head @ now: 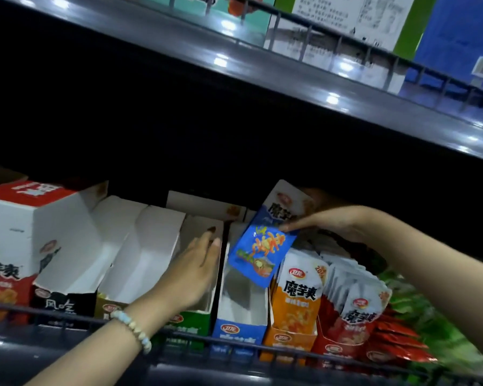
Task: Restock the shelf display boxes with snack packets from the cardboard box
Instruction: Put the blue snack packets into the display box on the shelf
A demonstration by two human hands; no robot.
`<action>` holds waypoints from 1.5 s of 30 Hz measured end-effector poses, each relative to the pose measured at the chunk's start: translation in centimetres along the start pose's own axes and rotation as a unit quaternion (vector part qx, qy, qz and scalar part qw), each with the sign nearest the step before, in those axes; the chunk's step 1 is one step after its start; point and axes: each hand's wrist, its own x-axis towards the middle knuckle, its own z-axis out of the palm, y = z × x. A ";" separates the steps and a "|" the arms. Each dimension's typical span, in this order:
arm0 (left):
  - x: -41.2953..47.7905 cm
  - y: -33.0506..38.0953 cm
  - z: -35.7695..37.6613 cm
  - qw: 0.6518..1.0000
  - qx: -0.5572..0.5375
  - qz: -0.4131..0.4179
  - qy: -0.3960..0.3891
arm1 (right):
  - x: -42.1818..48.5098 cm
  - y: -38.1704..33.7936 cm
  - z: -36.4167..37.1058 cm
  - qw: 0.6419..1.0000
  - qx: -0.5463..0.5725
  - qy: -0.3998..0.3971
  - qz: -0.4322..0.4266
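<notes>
We see a blue snack packet (258, 253) hanging tilted over the open blue display box (239, 328) at centre frame. The right hand (326, 222), entering from 3 o'clock, pinches its upper corner. At the packet's 9 o'clock, the left hand (193, 271) lies over the green display box (190, 321), fingers straight and relaxed, gripping nothing; a bead bracelet (131, 330) circles its wrist. At the packet's 4 o'clock, orange packets (297, 299) and red packets (357, 310) stand upright in their boxes.
</notes>
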 end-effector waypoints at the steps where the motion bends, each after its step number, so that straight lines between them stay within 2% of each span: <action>1: 0.2 -0.2 0.2 0.999 0.016 -0.018 -0.026 | 0.3 0.0 -0.1 0.999 -0.017 0.031 -0.034; 3: 0.2 -0.7 0.6 0.996 0.036 -0.041 -0.072 | 1.1 -0.1 0.6 0.994 -0.042 0.063 -0.075; 8: -0.1 -1.2 1.1 0.988 0.077 -0.009 -0.133 | 3.8 -0.2 3.1 0.981 -0.157 0.046 -0.106; 14: 0.2 -2.3 1.5 0.990 0.055 -0.009 -0.131 | 6.6 1.0 4.9 0.970 -0.226 0.020 -0.090; 23: 0.5 -2.5 1.9 0.991 0.025 -0.004 -0.131 | 8.1 1.9 5.3 0.932 -0.315 0.094 -0.150; 27: 0.2 -2.1 1.8 0.991 0.029 -0.016 -0.131 | 8.3 2.0 5.3 0.917 -0.364 0.074 -0.144; 32: -0.2 -1.4 1.6 0.992 0.055 -0.009 -0.110 | 7.4 1.4 5.0 0.927 -0.342 0.081 -0.130; 36: -1.8 0.5 0.8 0.994 0.088 0.005 -0.058 | 4.0 1.0 4.0 0.963 -0.214 0.091 -0.136; 39: -4.2 1.8 0.3 0.991 0.134 0.002 -0.013 | -0.6 0.9 4.1 0.973 -0.170 0.070 -0.139; 45: -11.8 1.1 1.0 0.985 0.161 0.047 0.040 | -11.5 3.7 8.1 0.963 -0.185 0.045 -0.191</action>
